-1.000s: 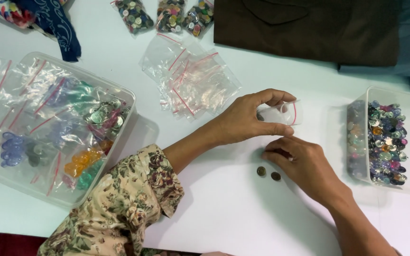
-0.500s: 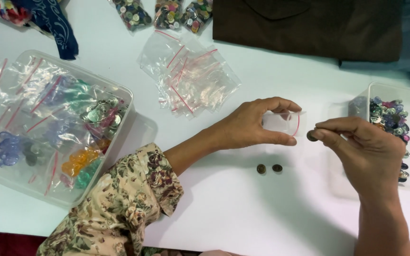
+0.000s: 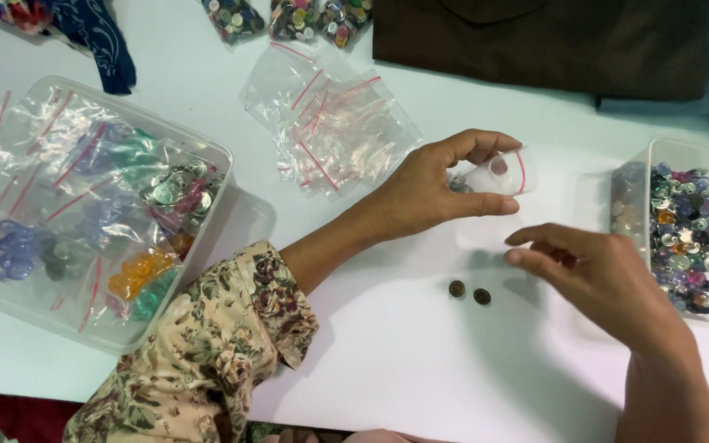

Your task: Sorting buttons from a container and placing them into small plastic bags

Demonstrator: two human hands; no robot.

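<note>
Head view, looking down on a white table (image 3: 387, 361). The left hand (image 3: 432, 184), reaching in from a floral sleeve (image 3: 207, 361), pinched a small clear zip bag (image 3: 502, 174) with a red seal line between thumb and fingers, holding its mouth open toward the right; something dark showed inside the bag near the palm, too small to identify. The right hand (image 3: 592, 275) hovered just below and to the right of the bag, apart from it, with thumb and fingers drawn loosely together; whether anything lay between the fingertips could not be told. Two small dark round buttons (image 3: 469, 292) lay side by side on the table, just left of the right hand and below the left hand, touched by neither.

At the right edge stood a clear plastic tub (image 3: 642, 164) filled with mixed coloured buttons (image 3: 687, 238), close beside the right hand. A loose heap of empty zip bags (image 3: 334, 123) lay just beyond the left wrist. At the left stood a larger clear tub (image 3: 215, 156) holding bags of sorted buttons (image 3: 137, 275) in purple, orange, green and silver. Along the far edge lay three filled button bags (image 3: 289, 16), a dark brown cloth (image 3: 543, 41) and a blue patterned cloth (image 3: 92, 33).
</note>
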